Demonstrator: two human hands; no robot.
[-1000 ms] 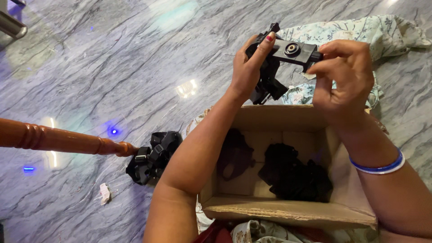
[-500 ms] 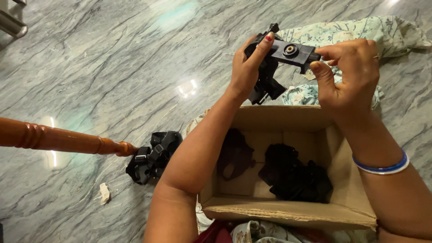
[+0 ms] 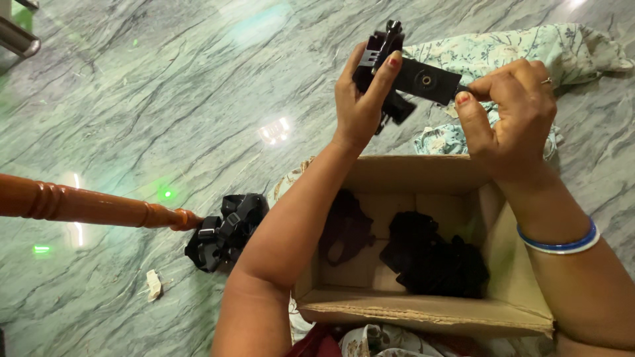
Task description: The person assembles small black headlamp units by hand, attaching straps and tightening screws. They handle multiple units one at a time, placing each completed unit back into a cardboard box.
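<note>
Both my hands hold up a black strap mount (image 3: 413, 76) with a flat plate and a round centre, above an open cardboard box (image 3: 423, 311). My left hand (image 3: 360, 99) grips its left end, where buckles and strap hang down. My right hand (image 3: 506, 109) pinches the plate's right end between thumb and fingers; a blue bangle sits on that wrist. Inside the box lie a black bundle of straps (image 3: 430, 254) and a darker bundle (image 3: 344, 225).
A black strap harness (image 3: 225, 231) lies on the grey marble floor left of the box, at the tip of a turned wooden leg (image 3: 86, 205). Floral cloth (image 3: 522, 53) is spread behind the box. A small white scrap (image 3: 153, 284) lies on the floor.
The mount and both hands have shifted slightly up and left; my right fingers have tightened on the plate's right end. The lights reflected on the floor have turned from blue to green.
</note>
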